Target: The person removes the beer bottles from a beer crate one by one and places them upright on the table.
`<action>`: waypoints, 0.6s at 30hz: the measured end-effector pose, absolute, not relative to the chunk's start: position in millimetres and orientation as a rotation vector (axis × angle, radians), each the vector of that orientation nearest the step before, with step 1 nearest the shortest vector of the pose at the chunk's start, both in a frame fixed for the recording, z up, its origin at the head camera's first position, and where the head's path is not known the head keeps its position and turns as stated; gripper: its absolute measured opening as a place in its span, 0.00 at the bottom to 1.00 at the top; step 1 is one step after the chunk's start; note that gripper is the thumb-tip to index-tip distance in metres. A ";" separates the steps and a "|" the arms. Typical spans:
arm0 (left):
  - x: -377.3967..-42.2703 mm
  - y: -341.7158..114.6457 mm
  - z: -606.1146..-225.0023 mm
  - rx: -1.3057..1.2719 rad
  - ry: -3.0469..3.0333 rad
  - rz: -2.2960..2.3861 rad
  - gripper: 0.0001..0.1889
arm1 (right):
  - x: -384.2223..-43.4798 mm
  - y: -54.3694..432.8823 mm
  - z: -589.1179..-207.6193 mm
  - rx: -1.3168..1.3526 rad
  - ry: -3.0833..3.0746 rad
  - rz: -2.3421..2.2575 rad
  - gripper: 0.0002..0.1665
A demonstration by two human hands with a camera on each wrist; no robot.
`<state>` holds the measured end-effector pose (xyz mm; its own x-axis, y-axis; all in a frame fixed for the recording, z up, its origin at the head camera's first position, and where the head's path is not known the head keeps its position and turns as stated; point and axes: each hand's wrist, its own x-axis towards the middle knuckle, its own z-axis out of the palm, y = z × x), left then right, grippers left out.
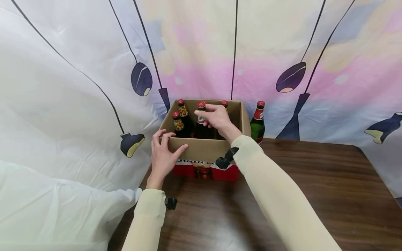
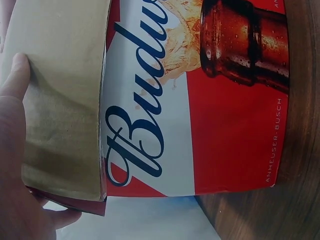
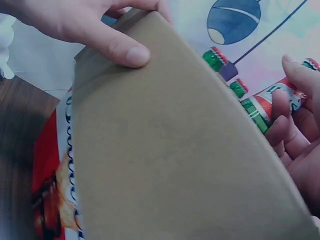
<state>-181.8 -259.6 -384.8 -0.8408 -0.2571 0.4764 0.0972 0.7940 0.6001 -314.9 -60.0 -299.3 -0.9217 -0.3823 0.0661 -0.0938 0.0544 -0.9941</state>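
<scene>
An open cardboard box (image 1: 201, 150), red and white with Budweiser lettering, stands on the table. My left hand (image 1: 162, 157) grips its front left rim. The thumb presses the outside of the raised flap (image 2: 62, 100) in the left wrist view, while other fingers go over the edge. Inside the box, my right hand (image 1: 220, 119) holds an upright red-capped glass bottle (image 1: 201, 120) by its neck, thumb and fingers around the red and white label (image 3: 262, 104). Two bottles with yellow-patterned necks, one in front (image 1: 178, 123), stand left of it. The bottles' lower parts are hidden.
A green bottle (image 1: 258, 125) with a red label stands just right of the box. The dark wooden table (image 1: 314, 181) extends right and forward. Printed cloth (image 1: 201, 52) hangs behind, and white cloth (image 1: 62, 202) drapes along the left.
</scene>
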 end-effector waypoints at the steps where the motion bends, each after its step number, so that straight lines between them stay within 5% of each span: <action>1: -182.0 -259.7 -385.3 0.120 -2.430 -0.857 0.33 | -315.0 -57.9 -297.7 -0.491 2.111 -1.991 0.27; 12: -188.6 -265.3 -386.7 0.095 -2.405 -0.861 0.33 | -319.6 -28.8 -237.3 -0.572 2.066 -2.147 0.22; 18: -189.3 -268.4 -385.0 0.088 -2.396 -0.875 0.34 | -317.7 -1.1 -190.5 -0.403 1.917 -2.319 0.23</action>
